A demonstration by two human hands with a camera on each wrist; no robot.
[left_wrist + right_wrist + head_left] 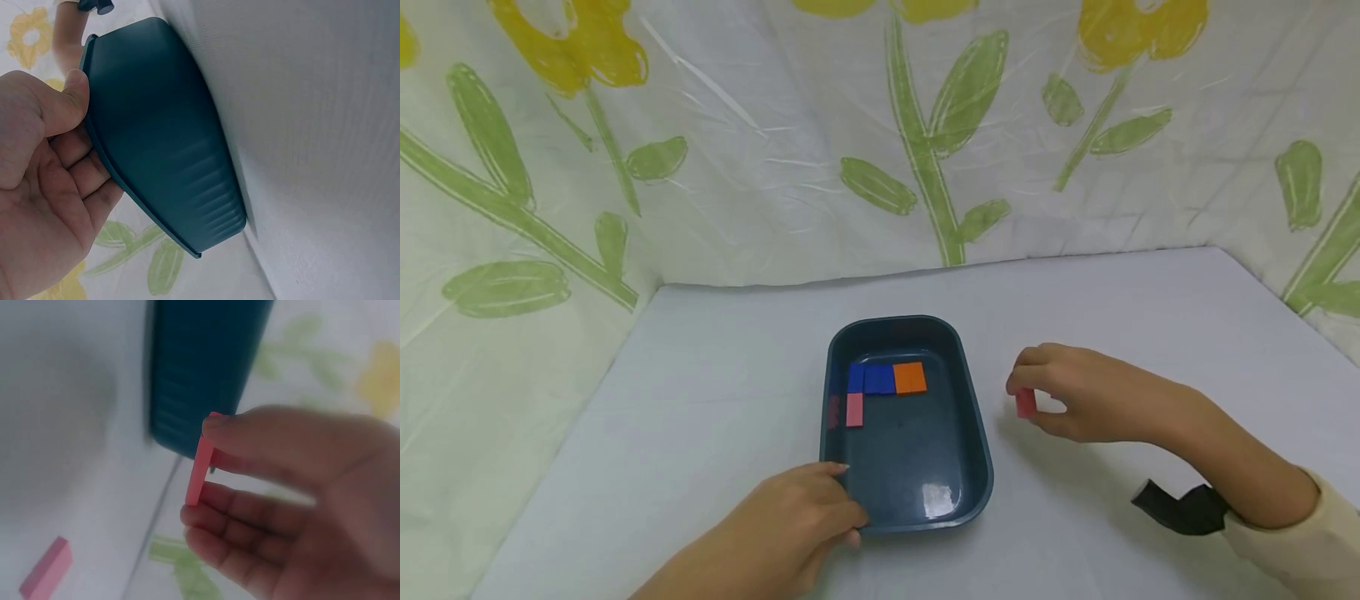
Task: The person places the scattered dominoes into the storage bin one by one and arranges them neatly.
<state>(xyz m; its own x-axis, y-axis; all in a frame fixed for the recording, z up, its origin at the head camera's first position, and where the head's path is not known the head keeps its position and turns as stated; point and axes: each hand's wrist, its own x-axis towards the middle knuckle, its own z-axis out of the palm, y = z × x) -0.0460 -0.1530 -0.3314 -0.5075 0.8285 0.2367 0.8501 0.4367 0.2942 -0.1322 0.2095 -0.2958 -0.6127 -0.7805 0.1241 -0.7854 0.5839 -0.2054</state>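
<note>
A dark teal plastic tray (925,479) lies on the table. My left hand (793,521) grips its near left rim; in the left wrist view the thumb and fingers of the left hand (56,137) meet at that rim. Off the tray's right side, my right hand (1078,392) pinches a pink block (1026,403) between thumb and fingertips. The right wrist view shows this pink block (200,465) as a thin flat piece. Inside the tray, a narrow blue block (856,377), a blue square (880,379) and an orange square (911,377) form a row, with a pink piece (854,409) below its left end.
In the right wrist view another pink block (47,570) lies on the white table surface. A black strap piece (1183,508) sticks out at the right wrist. Behind the table hangs a white curtain (760,200) printed with yellow flowers and green leaves.
</note>
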